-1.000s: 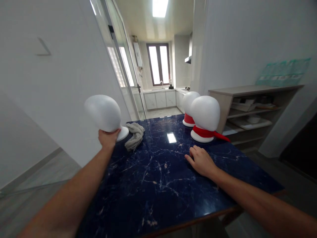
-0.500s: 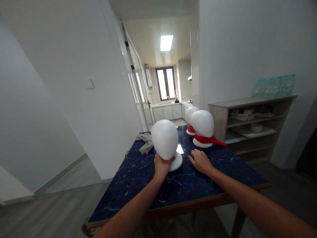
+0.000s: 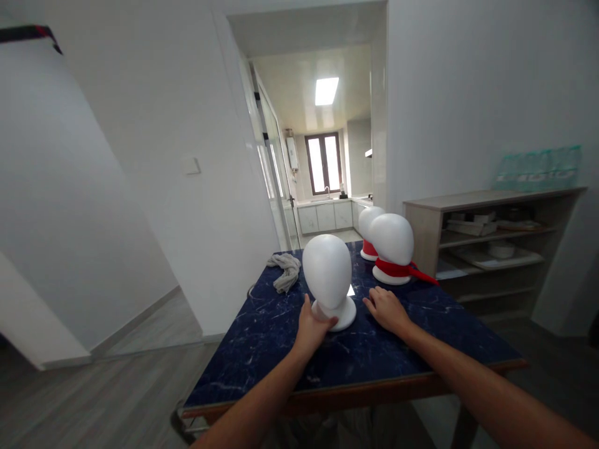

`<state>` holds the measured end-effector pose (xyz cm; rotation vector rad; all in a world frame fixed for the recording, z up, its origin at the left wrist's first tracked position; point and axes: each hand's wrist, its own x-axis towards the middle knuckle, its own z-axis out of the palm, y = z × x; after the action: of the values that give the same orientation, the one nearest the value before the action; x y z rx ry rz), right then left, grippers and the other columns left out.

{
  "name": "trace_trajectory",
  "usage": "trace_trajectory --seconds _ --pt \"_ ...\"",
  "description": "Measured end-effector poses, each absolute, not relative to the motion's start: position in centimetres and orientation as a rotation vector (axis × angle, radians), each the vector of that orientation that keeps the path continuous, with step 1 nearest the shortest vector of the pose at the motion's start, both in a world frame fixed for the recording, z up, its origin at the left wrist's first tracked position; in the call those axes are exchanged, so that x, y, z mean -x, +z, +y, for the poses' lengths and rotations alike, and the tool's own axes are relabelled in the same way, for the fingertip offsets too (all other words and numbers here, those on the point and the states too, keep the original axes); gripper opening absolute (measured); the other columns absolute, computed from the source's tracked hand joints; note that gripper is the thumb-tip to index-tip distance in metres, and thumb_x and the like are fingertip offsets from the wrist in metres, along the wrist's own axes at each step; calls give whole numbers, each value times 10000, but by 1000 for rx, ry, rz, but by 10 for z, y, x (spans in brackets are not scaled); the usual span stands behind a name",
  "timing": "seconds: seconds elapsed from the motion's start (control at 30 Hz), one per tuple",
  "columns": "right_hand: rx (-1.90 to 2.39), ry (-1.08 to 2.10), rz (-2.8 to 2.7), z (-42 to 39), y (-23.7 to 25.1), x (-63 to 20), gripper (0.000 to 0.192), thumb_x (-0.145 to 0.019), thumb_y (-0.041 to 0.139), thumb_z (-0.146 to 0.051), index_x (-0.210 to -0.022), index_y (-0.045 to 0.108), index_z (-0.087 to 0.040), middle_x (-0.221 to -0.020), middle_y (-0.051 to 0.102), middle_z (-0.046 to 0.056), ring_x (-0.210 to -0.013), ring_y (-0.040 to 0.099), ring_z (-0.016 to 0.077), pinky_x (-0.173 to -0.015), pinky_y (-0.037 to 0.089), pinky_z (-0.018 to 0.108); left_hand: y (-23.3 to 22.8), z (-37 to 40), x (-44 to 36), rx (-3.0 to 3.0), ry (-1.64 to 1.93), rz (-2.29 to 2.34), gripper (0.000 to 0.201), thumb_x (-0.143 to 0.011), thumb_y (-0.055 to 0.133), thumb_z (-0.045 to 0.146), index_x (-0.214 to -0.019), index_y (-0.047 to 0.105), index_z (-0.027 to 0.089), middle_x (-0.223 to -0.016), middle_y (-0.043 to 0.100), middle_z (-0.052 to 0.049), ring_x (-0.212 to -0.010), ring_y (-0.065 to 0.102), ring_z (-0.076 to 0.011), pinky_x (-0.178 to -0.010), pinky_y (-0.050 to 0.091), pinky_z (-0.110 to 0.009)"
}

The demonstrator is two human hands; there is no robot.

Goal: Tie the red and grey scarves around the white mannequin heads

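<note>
A bare white mannequin head (image 3: 328, 270) stands upright on its round base in the middle of the dark blue marble table (image 3: 262, 349). My left hand (image 3: 312, 325) grips its neck just above the base. My right hand (image 3: 386, 308) lies flat on the table to the right of the base, fingers apart, holding nothing. Two more white mannequin heads stand at the far right of the table, the nearer one (image 3: 393, 240) with a red scarf (image 3: 406, 269) tied round its neck, the farther one (image 3: 369, 221) also red at the neck.
A crumpled grey cloth (image 3: 285, 274) lies at the table's far left corner. A wooden shelf unit (image 3: 491, 246) stands against the right wall. A white wall runs close along the left, with a kitchen doorway (image 3: 322, 181) behind the table.
My left hand carried the bare mannequin head from the table's far left, by the grey cloth, to the middle and set it upright. The view pulled back; my right hand stayed on the table.
</note>
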<state>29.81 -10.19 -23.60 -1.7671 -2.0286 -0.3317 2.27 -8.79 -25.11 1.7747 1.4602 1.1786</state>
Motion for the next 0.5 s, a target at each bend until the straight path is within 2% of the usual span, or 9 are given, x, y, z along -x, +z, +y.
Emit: trace_trajectory --seconds 0.07,0.13,0.23,0.37,0.5 --pt "1748 -325 -2031 -101 -237 -298 284 -1103 486 -389 -965 638 -192 -1018 692 87 -914 634 228 -816 391 333 -255 -73 5 -1684 1221 1525 1024 -760 833 321 -1638 320 197 -1690 402 -199 -1587 360 -332 -1276 328 -451" --pt "1730 -324 -2043 -99 -239 -298 277 -1101 494 -388 -962 631 -192 -1016 687 85 -918 636 232 -816 389 335 -248 -50 33 -1593 1287 1588 902 -831 727 235 -1636 322 210 -1664 448 -180 -1552 430 -297 -1241 392 -416" --pt "1714 -316 -2065 -97 -240 -297 264 -1097 511 -389 -959 623 -194 -1017 685 82 -936 637 236 -823 387 335 -227 -6 64 -1645 1385 1732 787 -842 713 223 -1574 430 157 -1565 552 -209 -1464 537 -323 -1222 420 -442" --pt "1728 -265 -2052 -97 -239 -298 266 -1097 515 -394 -941 614 -203 -993 685 71 -923 637 228 -829 390 329 -210 44 80 -2066 1149 1860 755 -765 798 250 -1471 552 144 -1486 624 -208 -1460 527 -359 -1271 334 -462" --pt "1735 -218 -2032 -98 -237 -299 243 -1089 534 -378 -936 611 -206 -1000 694 68 -904 640 216 -823 397 319 -213 71 81 -2246 872 1914 508 -747 807 256 -1236 696 175 -1453 661 -204 -1461 527 -361 -1262 319 -469"
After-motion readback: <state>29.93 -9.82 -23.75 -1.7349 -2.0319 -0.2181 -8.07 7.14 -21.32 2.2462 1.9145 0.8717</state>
